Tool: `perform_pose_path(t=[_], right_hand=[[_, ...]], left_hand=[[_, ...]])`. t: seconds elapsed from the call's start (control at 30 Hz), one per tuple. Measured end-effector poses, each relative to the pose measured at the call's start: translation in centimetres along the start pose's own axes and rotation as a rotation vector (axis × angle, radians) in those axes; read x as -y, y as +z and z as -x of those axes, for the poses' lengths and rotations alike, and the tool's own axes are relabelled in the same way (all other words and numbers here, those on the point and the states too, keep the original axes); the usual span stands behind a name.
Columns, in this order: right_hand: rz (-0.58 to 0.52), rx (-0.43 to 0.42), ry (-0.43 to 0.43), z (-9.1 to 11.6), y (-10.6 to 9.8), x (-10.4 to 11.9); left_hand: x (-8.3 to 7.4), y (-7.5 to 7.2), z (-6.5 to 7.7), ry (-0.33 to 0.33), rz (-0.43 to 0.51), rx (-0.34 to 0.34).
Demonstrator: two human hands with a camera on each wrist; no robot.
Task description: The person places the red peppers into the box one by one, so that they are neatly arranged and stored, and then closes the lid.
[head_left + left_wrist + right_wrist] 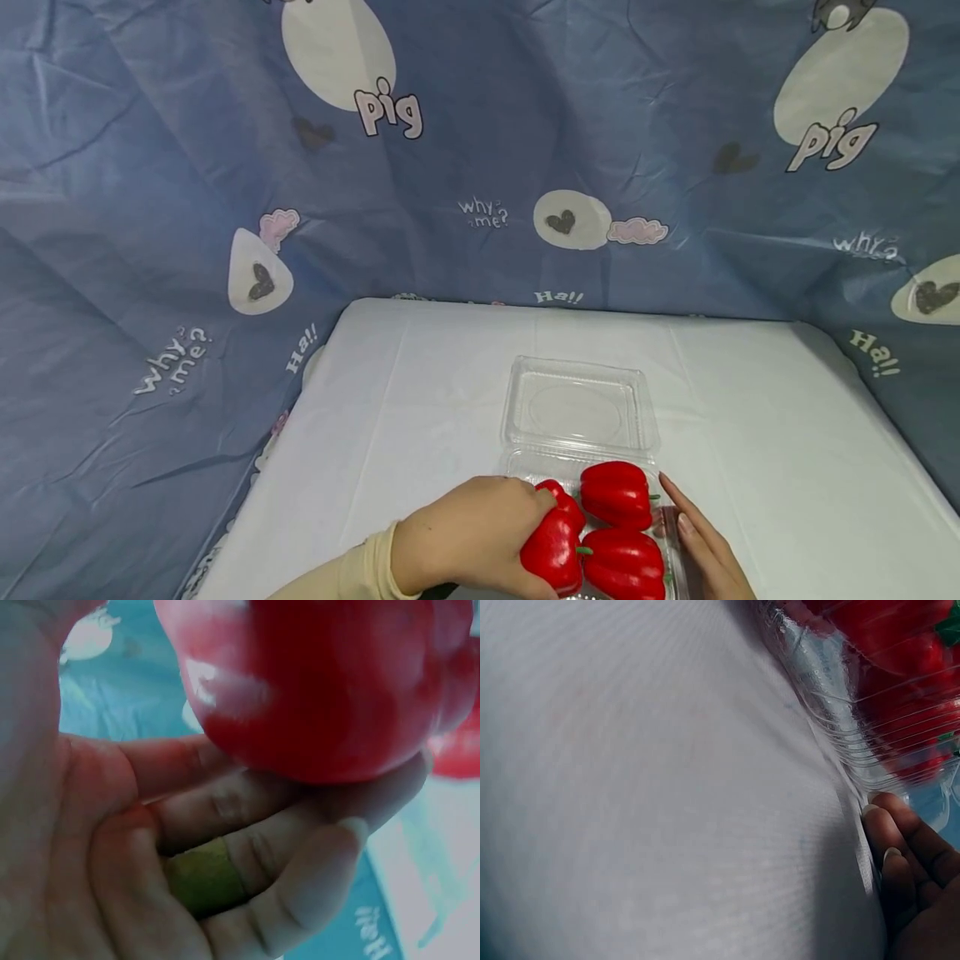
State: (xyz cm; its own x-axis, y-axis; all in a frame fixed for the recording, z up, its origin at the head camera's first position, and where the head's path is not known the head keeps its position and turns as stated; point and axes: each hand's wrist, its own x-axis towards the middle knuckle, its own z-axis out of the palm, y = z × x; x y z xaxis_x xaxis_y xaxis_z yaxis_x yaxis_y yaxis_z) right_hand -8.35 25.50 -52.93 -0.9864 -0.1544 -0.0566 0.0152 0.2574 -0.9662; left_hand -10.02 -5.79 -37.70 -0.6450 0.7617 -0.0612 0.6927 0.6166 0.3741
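Observation:
My left hand (480, 529) curls round a red bell pepper (551, 554) at the left side of a clear plastic clamshell box. In the left wrist view this pepper (315, 690) rests against the fingers, and a yellowish band (206, 877) circles one finger. More red shows just beyond it, partly covered by the hand; whether that is a separate pepper I cannot tell. Two red bell peppers (617, 494) (624, 564) with green stems lie in the box's right half. My right hand (708, 542) touches the box's ribbed right wall (847, 742) with extended fingers.
The clamshell's clear lid (577, 408) lies folded back flat behind the base. A white cloth (420, 417) covers the table. Blue printed fabric (480, 150) hangs behind the table and along its sides.

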Motion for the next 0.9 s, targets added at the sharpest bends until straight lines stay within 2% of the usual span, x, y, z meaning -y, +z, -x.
perform_pose_path(t=[0.1, 0.27, 0.5, 0.73, 0.9], right_hand=[[-0.007, -0.005, 0.03, -0.1, 0.0, 0.0], [0.001, -0.006, 0.027, 0.0, 0.0, 0.2], [0.031, -0.012, -0.016, 0.0, 0.0, 0.2], [0.034, -0.011, -0.006, -0.1, -0.1, 0.0], [0.041, -0.01, -0.027, -0.1, -0.1, -0.2]], left_hand=[[-0.5, 1.2, -0.3, 0.002, -0.026, 0.002], [-0.7, 2.4, -0.6, -0.019, -0.134, -0.028], [-0.8, 3.2, -1.2, -0.112, -0.203, 0.056], [-1.2, 3.7, -1.4, -0.135, -0.292, 0.049], [-1.1, 4.5, -1.8, -0.108, -0.34, 0.049]])
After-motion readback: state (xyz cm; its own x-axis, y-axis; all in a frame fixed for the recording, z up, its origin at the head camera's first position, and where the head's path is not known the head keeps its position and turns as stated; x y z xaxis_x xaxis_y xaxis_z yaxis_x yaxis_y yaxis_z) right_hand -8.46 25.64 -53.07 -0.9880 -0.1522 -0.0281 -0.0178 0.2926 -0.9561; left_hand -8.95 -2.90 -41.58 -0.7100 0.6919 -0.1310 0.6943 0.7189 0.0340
